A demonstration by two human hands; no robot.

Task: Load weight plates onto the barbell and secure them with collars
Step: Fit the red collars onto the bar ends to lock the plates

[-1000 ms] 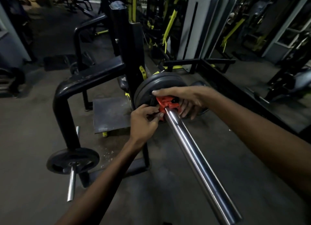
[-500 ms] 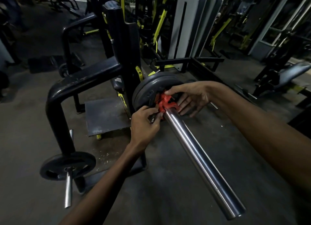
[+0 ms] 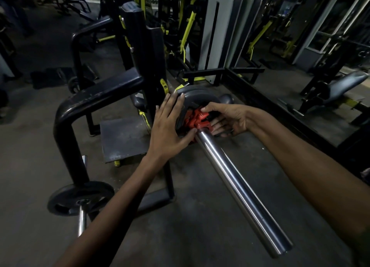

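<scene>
My left hand (image 3: pixel 168 130) has left the red collar (image 3: pixel 195 119) and now lies flat, fingers spread, on the weight plates (image 3: pixel 192 95). Right hand (image 3: pixel 226 119) pinches the collar, seated against the plates on the barbell sleeve (image 3: pixel 238 182). Locking probably remains.

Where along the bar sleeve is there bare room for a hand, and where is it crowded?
Free: the bar sleeve, bare from the red collar to its near end. Also the floor between the sleeve and the black frame. Crowded: at the weight plates, where the left hand lies spread and the right hand holds the collar.
</scene>
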